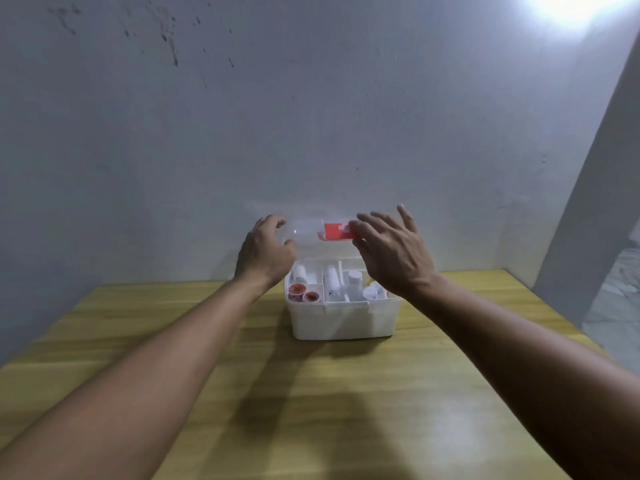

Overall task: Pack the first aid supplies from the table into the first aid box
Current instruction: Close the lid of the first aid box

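Observation:
A white first aid box [343,320] stands open on the wooden table [311,410], close to the wall. Its compartments hold two red-capped jars [297,289], white bottles [354,284] and a white tube [332,282]. The clear lid [308,227] with a red label [334,231] is raised above the back of the box. My left hand [265,252] curls around the lid's left end. My right hand [391,251] has its fingers spread, with thumb and forefinger on the lid's right end at the red label.
A grey wall rises directly behind the box. The table's right edge runs beside a pale pillar [588,220]. A bright light [571,5] glares at the top right. No loose supplies lie on the tabletop in view.

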Tool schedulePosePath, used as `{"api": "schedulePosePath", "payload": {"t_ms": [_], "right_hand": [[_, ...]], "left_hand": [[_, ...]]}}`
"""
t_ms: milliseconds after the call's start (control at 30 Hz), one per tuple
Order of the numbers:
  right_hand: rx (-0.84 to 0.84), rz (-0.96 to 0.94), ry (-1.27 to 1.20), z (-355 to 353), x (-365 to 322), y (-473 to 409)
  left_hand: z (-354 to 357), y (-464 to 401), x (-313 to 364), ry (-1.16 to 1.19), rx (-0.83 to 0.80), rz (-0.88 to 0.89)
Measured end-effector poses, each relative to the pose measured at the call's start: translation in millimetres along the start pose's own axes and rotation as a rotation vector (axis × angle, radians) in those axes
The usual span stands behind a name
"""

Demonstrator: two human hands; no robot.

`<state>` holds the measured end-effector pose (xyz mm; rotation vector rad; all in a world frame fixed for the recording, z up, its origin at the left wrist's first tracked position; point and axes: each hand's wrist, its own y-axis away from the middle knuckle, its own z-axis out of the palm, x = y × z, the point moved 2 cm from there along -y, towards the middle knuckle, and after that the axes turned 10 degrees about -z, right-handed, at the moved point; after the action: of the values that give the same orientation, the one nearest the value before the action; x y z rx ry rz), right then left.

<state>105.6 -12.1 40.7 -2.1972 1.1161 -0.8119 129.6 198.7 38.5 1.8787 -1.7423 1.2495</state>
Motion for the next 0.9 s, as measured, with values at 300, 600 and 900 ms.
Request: {"api": "schedulePosePath", "payload": {"t_ms": [300, 600, 900], "right_hand": [[-0.175, 0.004, -0.186, -12.4, -17.7, 50.8], [-0.501, 0.157, -0.233, 4.9, -18.4, 54.8], [-0.453, 0.148, -0.182, 7.0, -19.0, 57.2]], "left_hand": [[0.6, 49.0, 9.1, -0.202, -0.284, 0.142], [33.4, 64.4, -1.8, -0.475, -0.305, 0.268], [39.5, 62.9, -5.3, -0.472, -0.206, 0.271]]}}
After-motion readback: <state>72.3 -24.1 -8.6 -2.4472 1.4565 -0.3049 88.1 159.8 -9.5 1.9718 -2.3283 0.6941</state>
